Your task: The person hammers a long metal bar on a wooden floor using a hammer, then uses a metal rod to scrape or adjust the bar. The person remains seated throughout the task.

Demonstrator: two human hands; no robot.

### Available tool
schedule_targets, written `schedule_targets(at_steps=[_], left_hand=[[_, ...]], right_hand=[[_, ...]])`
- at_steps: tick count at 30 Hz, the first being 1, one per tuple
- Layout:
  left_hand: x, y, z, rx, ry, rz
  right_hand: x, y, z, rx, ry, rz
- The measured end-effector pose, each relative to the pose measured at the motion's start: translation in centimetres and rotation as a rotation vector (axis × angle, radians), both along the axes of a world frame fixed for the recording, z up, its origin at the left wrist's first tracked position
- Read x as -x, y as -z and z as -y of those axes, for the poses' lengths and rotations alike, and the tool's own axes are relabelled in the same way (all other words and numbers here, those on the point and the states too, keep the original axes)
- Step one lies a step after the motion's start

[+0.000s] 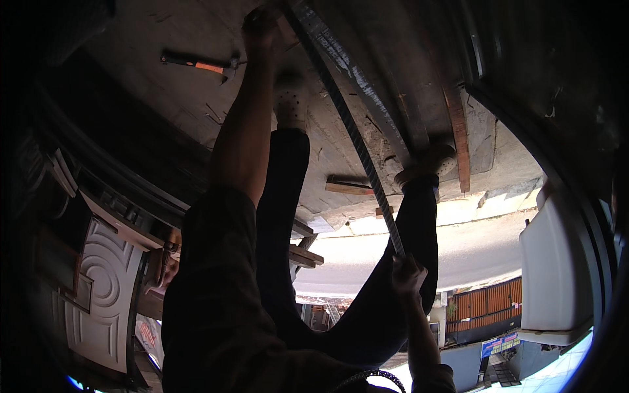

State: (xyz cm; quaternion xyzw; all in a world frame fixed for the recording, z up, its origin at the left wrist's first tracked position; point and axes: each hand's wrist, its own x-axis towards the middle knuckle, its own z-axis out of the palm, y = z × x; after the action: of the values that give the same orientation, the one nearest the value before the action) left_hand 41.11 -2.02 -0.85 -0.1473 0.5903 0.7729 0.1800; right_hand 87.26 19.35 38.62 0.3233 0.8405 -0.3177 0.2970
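A long ribbed steel rod (pixel 357 141) runs slantwise over the concrete floor (pixel 164 98), between my legs in dark trousers. My right hand (pixel 407 274) is closed around its near end. My left hand (pixel 261 29), at the end of my outstretched bare forearm, grips at the rod's far end by a flat grey metal bar (pixel 367 92). My feet in light perforated shoes (pixel 291 98) (pixel 429 160) stand on either side of the rod.
A hammer with an orange-and-black handle (pixel 196 64) lies on the concrete. Wooden planks (pixel 458 134) and short blocks (pixel 347 185) lie about. A white carved door panel (pixel 105 295) is at left, a white tank (pixel 557 275) at right, and a sunlit road (pixel 472 242) beyond.
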Motion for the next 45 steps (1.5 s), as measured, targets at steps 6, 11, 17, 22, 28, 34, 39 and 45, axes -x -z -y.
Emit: schedule_targets(at_steps=[6,11,17,22,28,34,39,45], left_hand=[[-10.7,-17.1,-8.4,0.838,0.296,-0.621],[-28.7,-30.7,-14.2,0.277,1.357,-0.684],[-39.9,-22.7,-16.2,0.697,1.436,-0.807],[-41.0,-18.3,-15.2,0.767,1.567,-0.802],[-41.3,-16.7,-14.5,0.756,1.628,-0.783],[-37.2,-18.9,-15.0,0.478,1.266,-0.767],[-22.3,-11.9,-9.5,0.997,0.186,-0.639],[-3.7,-3.8,0.4,1.054,0.369,-0.394]], right_hand=[[-0.8,1.2,-1.0,-0.071,0.003,-0.013],[-3.5,3.4,-0.6,-0.099,-0.006,-0.064],[-6.1,11.5,-2.9,-0.177,-0.024,-0.083],[-10.7,20.0,-1.1,-0.185,-0.085,-0.289],[-11.0,22.6,-0.9,-0.148,-0.094,-0.304],[-10.4,21.4,-1.2,-0.051,-0.049,-0.175],[-9.2,17.7,0.3,0.036,-0.01,0.155],[-8.5,14.3,0.2,0.015,0.018,0.198]])
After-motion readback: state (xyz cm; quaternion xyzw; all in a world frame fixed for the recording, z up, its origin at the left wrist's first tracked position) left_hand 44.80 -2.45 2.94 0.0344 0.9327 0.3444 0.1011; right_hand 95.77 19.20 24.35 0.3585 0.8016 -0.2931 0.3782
